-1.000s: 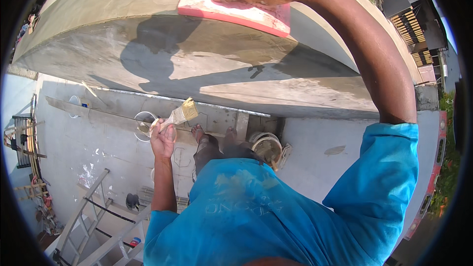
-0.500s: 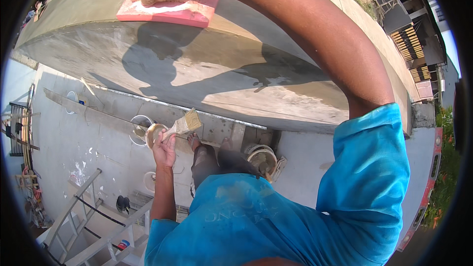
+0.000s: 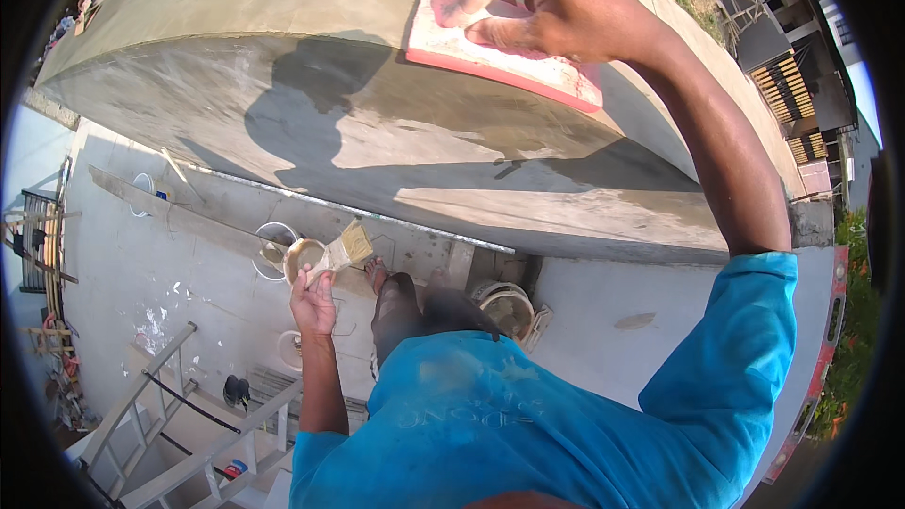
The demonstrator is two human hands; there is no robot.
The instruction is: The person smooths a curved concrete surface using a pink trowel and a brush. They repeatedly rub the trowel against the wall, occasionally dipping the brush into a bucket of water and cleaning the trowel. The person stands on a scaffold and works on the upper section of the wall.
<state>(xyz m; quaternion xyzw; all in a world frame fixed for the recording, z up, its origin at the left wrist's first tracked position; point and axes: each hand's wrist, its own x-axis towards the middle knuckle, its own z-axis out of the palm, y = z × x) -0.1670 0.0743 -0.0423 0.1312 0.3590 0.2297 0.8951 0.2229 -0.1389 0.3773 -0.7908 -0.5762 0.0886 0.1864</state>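
Observation:
My right hand (image 3: 566,5) grips a pink plastering float (image 3: 436,38), its back smeared with pale mortar. The float lies on the wet top of a concrete wall (image 3: 141,85), along its near edge. Below, on the left, my left hand (image 3: 314,306) is closed around a wide paintbrush (image 3: 345,249) and a small round tub (image 3: 304,254) together. The brush's pale bristles point up and to the right, away from my fingers. Damp, darker patches mark the wall's side face, where my shadow falls.
A white bucket (image 3: 272,266) stands beyond the small tub, and another bucket (image 3: 507,309) sits right of my legs. A metal ladder (image 3: 253,429) rises at the lower left. One long plank (image 3: 174,214) runs near the wall's foot.
My right hand has slid the float to the right along the wall's top edge. My left hand, with brush and tub, has barely shifted.

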